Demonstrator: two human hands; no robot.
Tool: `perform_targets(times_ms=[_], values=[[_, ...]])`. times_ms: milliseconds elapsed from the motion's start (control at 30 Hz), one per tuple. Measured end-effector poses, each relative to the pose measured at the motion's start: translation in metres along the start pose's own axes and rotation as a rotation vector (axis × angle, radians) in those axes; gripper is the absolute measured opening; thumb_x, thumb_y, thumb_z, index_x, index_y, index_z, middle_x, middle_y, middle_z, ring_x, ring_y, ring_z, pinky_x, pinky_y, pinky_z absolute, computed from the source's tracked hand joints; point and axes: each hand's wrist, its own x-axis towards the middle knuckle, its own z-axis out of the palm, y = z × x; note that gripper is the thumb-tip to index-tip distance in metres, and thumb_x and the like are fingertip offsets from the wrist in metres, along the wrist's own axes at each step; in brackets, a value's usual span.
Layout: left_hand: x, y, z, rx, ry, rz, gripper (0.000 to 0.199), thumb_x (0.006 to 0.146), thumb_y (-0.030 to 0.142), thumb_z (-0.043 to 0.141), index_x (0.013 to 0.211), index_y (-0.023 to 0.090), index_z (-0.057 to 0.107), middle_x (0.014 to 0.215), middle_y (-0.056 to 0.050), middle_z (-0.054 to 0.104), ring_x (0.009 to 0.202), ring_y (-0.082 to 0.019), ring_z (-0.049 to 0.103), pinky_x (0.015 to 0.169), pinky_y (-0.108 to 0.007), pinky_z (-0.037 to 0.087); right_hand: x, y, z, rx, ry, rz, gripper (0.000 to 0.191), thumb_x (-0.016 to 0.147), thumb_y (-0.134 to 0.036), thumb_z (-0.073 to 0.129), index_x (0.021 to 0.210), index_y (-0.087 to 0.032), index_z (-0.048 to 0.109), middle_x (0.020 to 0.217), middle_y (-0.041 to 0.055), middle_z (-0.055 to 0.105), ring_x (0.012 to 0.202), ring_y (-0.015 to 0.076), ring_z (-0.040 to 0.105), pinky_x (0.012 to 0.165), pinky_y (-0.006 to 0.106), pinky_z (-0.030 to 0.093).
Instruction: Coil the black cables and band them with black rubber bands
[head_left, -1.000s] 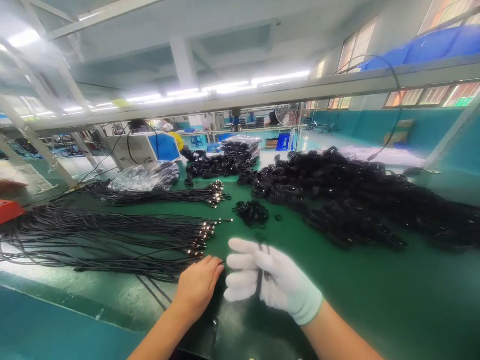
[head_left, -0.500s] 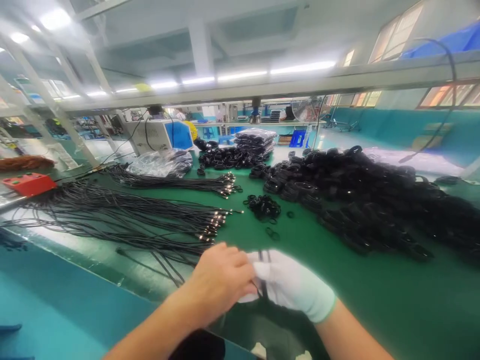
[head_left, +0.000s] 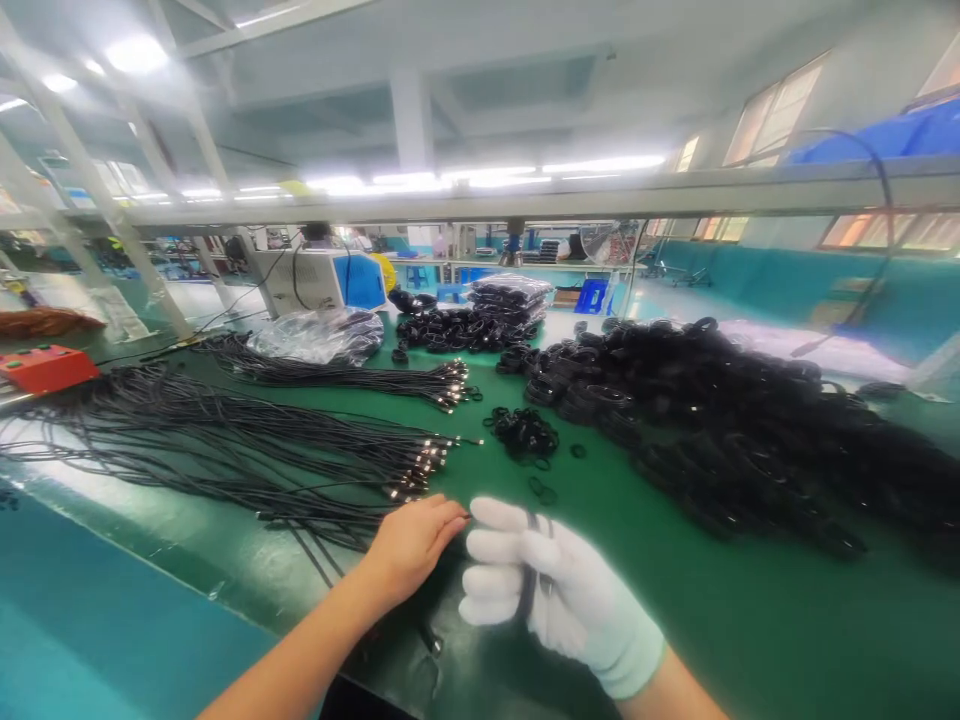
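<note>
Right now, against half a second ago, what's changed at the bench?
The left hand has moved leftward, away from the right hand, which it overlapped; a gap now parts them. Whether it took anything along is unclear. The right hand, now more fully visible, still has a dark strip across it. The cables, small rings and coils look unmoved.

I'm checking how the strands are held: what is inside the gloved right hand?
Dark strands cross the gloved right hand, showing on both sides of its thumb. The stretch under the thumb is covered, so whether they join there can't be seen.
</note>
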Motion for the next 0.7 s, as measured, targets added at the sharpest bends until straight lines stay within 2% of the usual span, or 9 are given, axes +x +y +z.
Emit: perform_targets(times_ms=[100, 233, 300, 400, 500, 567, 633, 700], values=[[-0.017, 0.009, 0.007, 0.277, 0.044, -0.069, 0.029, 0.091, 0.022, 0.035, 0.083, 0.021, 0.062, 0.080, -0.003, 0.063, 0.074, -0.017, 0.058, 0.067, -0.028, 0.039, -0.001, -0.012, -0.004, -0.083, 0.119, -0.119, 0.036, 0.075, -0.032, 0.070, 0.106, -0.019, 0.055, 0.081, 0.0014, 0.058, 0.068, 0.0141, 0.055, 0.073, 0.038, 0.045], [-0.039, 0.041, 0.018, 0.359, 0.039, 0.059, 0.022, 0.089, 0.019, 0.039, 0.078, 0.021, 0.059, 0.075, -0.001, 0.063, 0.068, -0.017, 0.056, 0.065, -0.029, 0.036, -0.001, -0.015, -0.006, -0.155, 0.213, -0.196, 0.039, 0.079, -0.031, 0.067, 0.114, -0.018, 0.055, 0.100, 0.0084, 0.063, 0.087, 0.0205, 0.062, 0.087, 0.046, 0.043], [-0.044, 0.052, 0.021, 0.345, 0.059, 0.129, 0.020, 0.087, 0.016, 0.042, 0.075, 0.020, 0.057, 0.072, -0.001, 0.062, 0.066, -0.016, 0.056, 0.063, -0.029, 0.034, 0.000, -0.012, -0.006, -0.197, 0.256, -0.187, 0.040, 0.079, -0.029, 0.067, 0.115, -0.016, 0.055, 0.104, 0.0107, 0.064, 0.091, 0.0219, 0.063, 0.090, 0.046, 0.042], [-0.043, 0.056, 0.012, 0.374, 0.132, 0.226, 0.020, 0.088, 0.019, 0.045, 0.071, 0.019, 0.055, 0.069, -0.001, 0.060, 0.063, -0.015, 0.054, 0.060, -0.030, 0.031, -0.001, -0.005, -0.005, -0.296, 0.313, -0.081, 0.041, 0.077, -0.025, 0.069, 0.114, -0.014, 0.056, 0.102, 0.0122, 0.066, 0.087, 0.0203, 0.064, 0.085, 0.039, 0.046], [-0.040, 0.049, -0.012, 0.393, 0.146, 0.339, 0.021, 0.089, 0.031, 0.050, 0.073, 0.019, 0.058, 0.072, 0.000, 0.061, 0.066, -0.015, 0.052, 0.061, -0.029, 0.030, -0.003, 0.004, -0.003, -0.335, 0.164, 0.101, 0.034, 0.077, -0.021, 0.069, 0.108, -0.010, 0.059, 0.089, 0.0104, 0.067, 0.079, 0.0178, 0.063, 0.075, 0.034, 0.048], [-0.039, 0.043, -0.028, 0.324, 0.091, 0.381, 0.019, 0.088, 0.033, 0.053, 0.076, 0.020, 0.061, 0.075, 0.001, 0.062, 0.069, -0.014, 0.053, 0.063, -0.028, 0.032, -0.005, 0.011, -0.004, -0.295, 0.012, 0.197, 0.032, 0.078, -0.023, 0.068, 0.104, -0.007, 0.061, 0.085, 0.0115, 0.066, 0.077, 0.0192, 0.063, 0.075, 0.036, 0.048], [-0.037, 0.036, -0.038, 0.142, 0.013, 0.349, 0.014, 0.084, 0.032, 0.059, 0.078, 0.021, 0.064, 0.077, 0.002, 0.062, 0.070, -0.012, 0.054, 0.064, -0.024, 0.036, -0.006, 0.020, -0.005, -0.241, -0.076, 0.281, 0.036, 0.078, -0.028, 0.067, 0.105, -0.005, 0.060, 0.087, 0.0145, 0.065, 0.077, 0.0222, 0.065, 0.076, 0.042, 0.047], [-0.035, 0.029, -0.038, -0.111, -0.056, 0.270, 0.011, 0.078, 0.031, 0.066, 0.077, 0.019, 0.067, 0.076, 0.002, 0.062, 0.070, -0.010, 0.056, 0.063, -0.020, 0.039, -0.006, 0.028, -0.007, -0.199, -0.119, 0.363, 0.044, 0.076, -0.033, 0.068, 0.109, -0.005, 0.057, 0.090, 0.0171, 0.065, 0.078, 0.0257, 0.066, 0.076, 0.047, 0.046]])
